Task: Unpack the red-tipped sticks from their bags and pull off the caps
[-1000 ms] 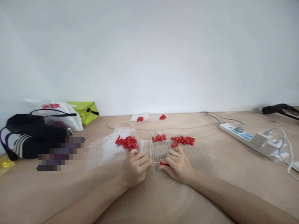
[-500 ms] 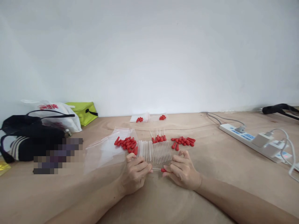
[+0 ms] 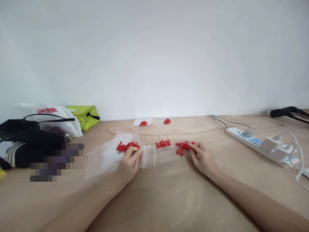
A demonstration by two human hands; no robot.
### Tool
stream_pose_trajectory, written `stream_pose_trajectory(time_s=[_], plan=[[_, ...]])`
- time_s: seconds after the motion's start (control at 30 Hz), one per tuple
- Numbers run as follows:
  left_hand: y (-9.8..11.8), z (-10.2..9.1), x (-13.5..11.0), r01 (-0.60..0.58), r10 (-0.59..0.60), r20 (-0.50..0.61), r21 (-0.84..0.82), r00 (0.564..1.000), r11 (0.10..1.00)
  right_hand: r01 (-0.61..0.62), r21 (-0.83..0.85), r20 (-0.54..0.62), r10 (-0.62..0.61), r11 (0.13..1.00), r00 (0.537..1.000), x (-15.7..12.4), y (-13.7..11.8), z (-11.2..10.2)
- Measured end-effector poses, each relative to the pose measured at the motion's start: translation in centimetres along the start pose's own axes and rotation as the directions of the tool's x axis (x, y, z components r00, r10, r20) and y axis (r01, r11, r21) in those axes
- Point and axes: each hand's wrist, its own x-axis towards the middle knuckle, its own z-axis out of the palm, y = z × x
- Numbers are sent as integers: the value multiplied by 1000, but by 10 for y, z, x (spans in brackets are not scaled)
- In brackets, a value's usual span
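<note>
My left hand (image 3: 129,162) is closed in a pinch, with a slanted glass dropper tube (image 3: 146,147) at its fingertips, above a row of clear glass tubes (image 3: 166,158). Under and behind its fingers lies a heap of red rubber bulbs (image 3: 123,147), partly hidden. My right hand (image 3: 201,158) has its fingertips together on a red rubber bulb (image 3: 191,146) at a second bulb heap (image 3: 181,151); its grip is partly covered by the fingers. Several droppers with red bulbs (image 3: 165,143) lie behind the tube row, tips pointing away.
Clear zip bags (image 3: 103,158) lie at the left. Two small bags with red bulbs (image 3: 143,123) rest near the wall. A power strip (image 3: 256,141) with plugs and cables stands at the right. A black bag (image 3: 36,148), white plastic bag (image 3: 70,120) and green bag (image 3: 87,117) sit far left.
My hands have moved apart and away from me. The glass tube and red bulb, joined between them before, are apart: my left hand is over the tubes, my right at the right bulb heap.
</note>
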Motion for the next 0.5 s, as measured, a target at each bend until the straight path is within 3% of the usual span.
stream_pose_trajectory(time_s=[0.13, 0.27, 0.5], plan=[[-1, 5, 5, -32, 34, -56, 37, 998, 999, -21, 9, 96, 20, 1000, 995, 2, 1, 4], [1, 11, 7, -73, 73, -4, 62, 997, 995, 42, 34, 112, -46, 999, 993, 1, 3, 5], [9, 16, 5, -104, 110, 66, -81, 992, 991, 99, 29, 169, -102, 995, 980, 0, 4, 5]])
